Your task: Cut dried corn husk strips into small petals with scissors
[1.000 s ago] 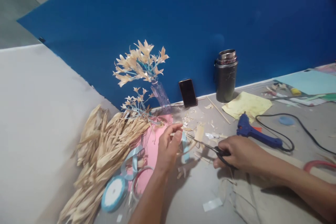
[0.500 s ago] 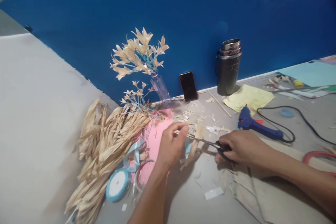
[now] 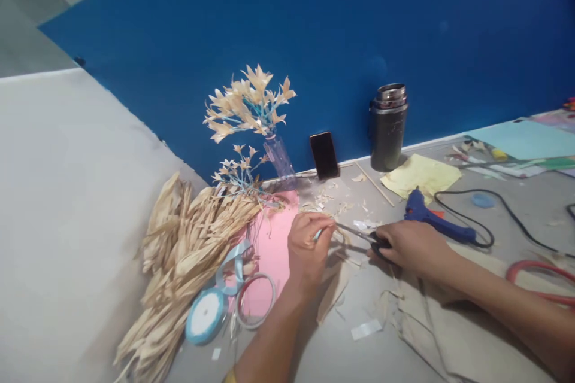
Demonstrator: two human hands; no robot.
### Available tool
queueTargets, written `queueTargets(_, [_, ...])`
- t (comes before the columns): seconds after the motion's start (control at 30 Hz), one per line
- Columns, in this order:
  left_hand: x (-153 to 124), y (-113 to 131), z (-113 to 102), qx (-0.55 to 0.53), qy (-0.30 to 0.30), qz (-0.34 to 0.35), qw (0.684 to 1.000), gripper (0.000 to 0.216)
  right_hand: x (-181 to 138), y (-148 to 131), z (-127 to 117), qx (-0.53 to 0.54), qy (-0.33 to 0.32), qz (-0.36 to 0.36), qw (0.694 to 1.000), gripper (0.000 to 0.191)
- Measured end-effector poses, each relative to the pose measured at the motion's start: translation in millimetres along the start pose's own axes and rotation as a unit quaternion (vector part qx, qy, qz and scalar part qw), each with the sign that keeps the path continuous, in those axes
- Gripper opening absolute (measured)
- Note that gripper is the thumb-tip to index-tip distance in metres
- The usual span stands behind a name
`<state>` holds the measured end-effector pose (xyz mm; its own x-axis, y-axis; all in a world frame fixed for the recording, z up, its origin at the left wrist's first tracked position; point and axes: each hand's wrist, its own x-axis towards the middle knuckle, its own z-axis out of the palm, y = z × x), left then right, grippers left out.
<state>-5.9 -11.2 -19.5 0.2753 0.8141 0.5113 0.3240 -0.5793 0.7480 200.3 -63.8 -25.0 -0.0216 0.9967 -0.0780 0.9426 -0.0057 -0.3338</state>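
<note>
My left hand (image 3: 309, 246) is closed in a pinch on a small strip of light blue ribbon and dried husk, just above the grey table. My right hand (image 3: 406, 244) grips black-handled scissors (image 3: 359, 238), whose blades point left and reach the pinched piece at my left fingertips. A pink sheet (image 3: 272, 251) lies under and left of my left hand. Husk scraps litter the table around both hands.
A pile of dried husks (image 3: 188, 257) lies at left, with a blue ribbon spool (image 3: 204, 316) and a tape ring (image 3: 255, 300). Husk flowers stand in a bottle (image 3: 279, 158). A phone (image 3: 324, 155), a steel flask (image 3: 387, 127), a blue glue gun (image 3: 438, 222) with cord and yellow paper (image 3: 420, 173) lie behind.
My left hand has lowered and drawn the pinched piece closer to the table. The scissor blades have moved in to the fingertips. The view shifted slightly.
</note>
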Motion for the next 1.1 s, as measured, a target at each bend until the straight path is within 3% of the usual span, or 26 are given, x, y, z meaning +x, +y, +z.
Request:
queueTargets(0.1, [-5.3,3.8,0.1,0.112,0.04,0.155,0.981,0.02,5.9,0.7,1.7,0.214,-0.054,-0.011,0.975,0.031])
queueTargets(0.17, [-8.5,8.0,-0.3,0.177,0.086,0.228,0.954,0.021,5.6,-1.3,2.4,0.393,-0.101,-0.025,0.914,0.033])
queueTargets(0.23, [-11.1,11.7,-0.1,0.21,0.133,0.258,0.933,0.019,1.7,-5.3,1.2,0.495,-0.115,-0.012,0.861,0.036])
queueTargets(0.37, [-16.6,14.7,6.5,0.217,0.131,0.291,0.923,0.016,-10.3,-16.5,-5.3,0.602,-0.092,0.022,0.793,0.036])
queueTargets(0.5, [-21.0,14.2,14.6,0.197,0.092,0.318,0.923,0.019,-15.9,-21.2,-5.7,0.627,-0.064,0.025,0.776,0.032])
queueTargets(0.57, [-20.4,13.8,15.0,0.153,0.093,0.261,0.949,0.021,-15.8,-19.5,-3.5,0.621,-0.041,0.032,0.782,0.031])
queueTargets(0.6, [-19.3,13.7,14.1,0.108,0.091,0.195,0.971,0.02,-15.6,-18.2,-2.7,0.618,-0.032,0.038,0.785,0.03])
queueTargets(0.67, [-16.0,13.9,11.9,-0.052,0.057,0.0,0.997,0.015,-15.2,-16.0,-2.5,0.614,-0.025,0.046,0.788,0.028])
queueTargets(0.7, [-14.4,14.2,11.1,-0.153,0.022,-0.107,0.982,0.016,-15.2,-15.3,-3.2,0.611,-0.026,0.046,0.79,0.027])
queueTargets(0.73, [-13.2,14.6,11.0,-0.247,-0.021,-0.199,0.948,0.02,-15.3,-14.9,-4.4,0.604,-0.028,0.042,0.796,0.025])
queueTargets(0.8, [-12.5,15.7,13.0,-0.366,-0.093,-0.312,0.872,0.027,-15.5,-14.7,-7.5,0.579,-0.029,0.027,0.814,0.021])
queueTargets(0.87, [-14.0,16.4,17.4,-0.388,-0.12,-0.351,0.844,0.027,-15.2,-14.5,-9.9,0.553,-0.035,0.01,0.832,0.018])
queueTargets(0.93, [-16.5,16.4,22.1,-0.381,-0.117,-0.354,0.846,0.027,-14.4,-14.2,-10.1,0.545,-0.04,0.003,0.838,0.018])
queueTargets(1.0, [-18.7,15.7,25.7,-0.386,-0.099,-0.348,0.849,0.027,-13.3,-14.1,-7.9,0.563,-0.04,0.009,0.825,0.02])
queueTargets(1.1, [-20.9,14.5,28.5,-0.416,-0.1,-0.353,0.832,0.029,-12.8,-16.1,-3.4,0.62,-0.037,0.028,0.784,0.028])
